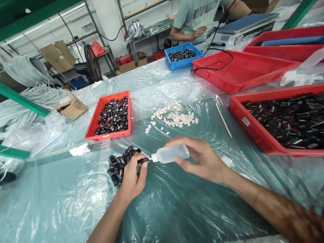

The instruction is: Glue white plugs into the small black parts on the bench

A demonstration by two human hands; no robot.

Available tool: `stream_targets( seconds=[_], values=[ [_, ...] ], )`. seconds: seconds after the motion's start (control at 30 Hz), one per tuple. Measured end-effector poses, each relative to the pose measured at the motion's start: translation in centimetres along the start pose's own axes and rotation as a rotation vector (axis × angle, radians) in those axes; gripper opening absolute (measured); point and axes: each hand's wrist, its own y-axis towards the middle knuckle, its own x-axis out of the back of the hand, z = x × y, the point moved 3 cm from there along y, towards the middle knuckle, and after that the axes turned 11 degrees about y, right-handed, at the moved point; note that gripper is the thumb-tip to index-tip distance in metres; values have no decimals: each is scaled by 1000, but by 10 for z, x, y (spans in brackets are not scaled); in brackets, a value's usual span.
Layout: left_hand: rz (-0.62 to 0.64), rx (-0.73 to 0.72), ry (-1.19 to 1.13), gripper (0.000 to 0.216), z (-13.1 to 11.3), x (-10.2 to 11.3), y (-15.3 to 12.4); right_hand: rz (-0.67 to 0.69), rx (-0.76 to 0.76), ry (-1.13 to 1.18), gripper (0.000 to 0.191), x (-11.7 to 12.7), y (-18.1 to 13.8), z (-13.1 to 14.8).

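Note:
My right hand (202, 158) grips a small clear squeeze bottle (170, 154) lying sideways, its nozzle pointing left. The nozzle tip meets a small black part (143, 160) pinched between the thumb and fingers of my left hand (133, 175). Just left of that hand lies a loose heap of black parts (118, 163) on the plastic-covered table (76, 202). A scatter of small white pieces (174, 117) lies a little beyond the bottle.
A red tray of black parts (112, 114) stands left of centre, a larger one (286, 119) at right, an empty red tray (240, 69) behind it. A thin wooden stick (223, 120) lies between them. A blue bin (183, 55) and another person (199, 20) are at the far end.

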Motion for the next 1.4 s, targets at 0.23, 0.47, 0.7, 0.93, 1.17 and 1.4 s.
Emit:
stream_targets(
  seconds=[0.23,0.47,0.7,0.93,1.17,1.4],
  values=[
    [-43,-10,-73,30,5,0,5,-100,-314,577,25,0,11,-28],
    [-126,-11,-21,8,-4,0,12,-39,-319,496,23,4,8,-33],
    [-119,6,-27,6,-4,1,11,86,-267,360,26,-2,2,-28],
    [-138,-16,-21,10,-3,2,10,82,-121,-38,27,-9,0,-18],
    [-166,-99,31,12,-5,3,11,82,485,-520,52,-23,-18,3],
    [-146,-139,61,12,-7,2,11,108,394,-496,51,-25,-19,16]
  ],
)
